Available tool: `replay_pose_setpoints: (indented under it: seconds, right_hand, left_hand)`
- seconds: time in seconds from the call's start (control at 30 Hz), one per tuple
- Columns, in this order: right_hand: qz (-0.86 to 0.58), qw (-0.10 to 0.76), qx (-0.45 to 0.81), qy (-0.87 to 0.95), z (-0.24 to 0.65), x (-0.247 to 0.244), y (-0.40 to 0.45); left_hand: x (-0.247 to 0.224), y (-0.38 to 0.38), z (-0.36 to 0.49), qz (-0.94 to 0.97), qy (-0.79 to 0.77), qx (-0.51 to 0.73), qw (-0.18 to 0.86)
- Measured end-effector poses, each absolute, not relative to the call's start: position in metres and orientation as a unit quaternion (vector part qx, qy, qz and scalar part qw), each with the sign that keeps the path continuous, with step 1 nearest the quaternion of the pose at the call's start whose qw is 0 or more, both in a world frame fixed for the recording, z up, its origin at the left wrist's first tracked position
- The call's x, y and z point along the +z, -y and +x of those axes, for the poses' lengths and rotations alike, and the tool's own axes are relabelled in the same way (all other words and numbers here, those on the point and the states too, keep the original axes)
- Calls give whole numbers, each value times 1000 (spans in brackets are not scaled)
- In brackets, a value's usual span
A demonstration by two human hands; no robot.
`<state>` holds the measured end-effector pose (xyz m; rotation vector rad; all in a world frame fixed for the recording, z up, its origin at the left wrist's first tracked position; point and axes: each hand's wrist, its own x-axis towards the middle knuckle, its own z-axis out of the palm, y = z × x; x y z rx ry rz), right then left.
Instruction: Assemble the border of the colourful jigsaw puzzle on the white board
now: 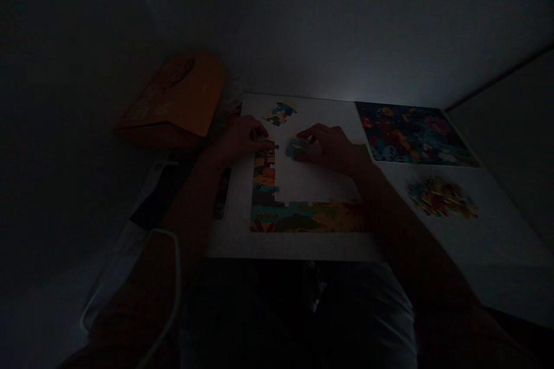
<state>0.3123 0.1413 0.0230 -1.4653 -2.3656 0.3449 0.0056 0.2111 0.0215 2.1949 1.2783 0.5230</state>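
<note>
In the dim head view, several joined jigsaw pieces (298,216) form an L-shaped border, with a left column and a bottom row on a white surface. My left hand (240,137) is at the column's top end, thumb and fingers closed on a puzzle piece (270,142) there. Whether that piece is locked to the column, I cannot tell. Between the thumb and fingers of my right hand (333,149) is a blue-green puzzle piece (295,149), slightly blurred, just right of the column. Part of a green section (360,151) shows beyond my right hand; my forearm covers what lies below it.
A small group of loose pieces (280,113) lies at the back. To the right are a dark, colourful picture sheet (418,134) and a pile of loose pieces (441,197). An orange box (177,98) stands at the left. A white cable (177,265) runs by my left forearm.
</note>
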Motion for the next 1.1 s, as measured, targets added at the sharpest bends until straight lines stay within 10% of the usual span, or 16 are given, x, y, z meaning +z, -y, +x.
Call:
replay_pose_setpoints:
  seconds: [1.1]
  right_hand:
    - [-445, 257, 24, 858, 308, 56, -121]
  left_hand:
    - [11, -218, 7, 828, -452, 221, 248]
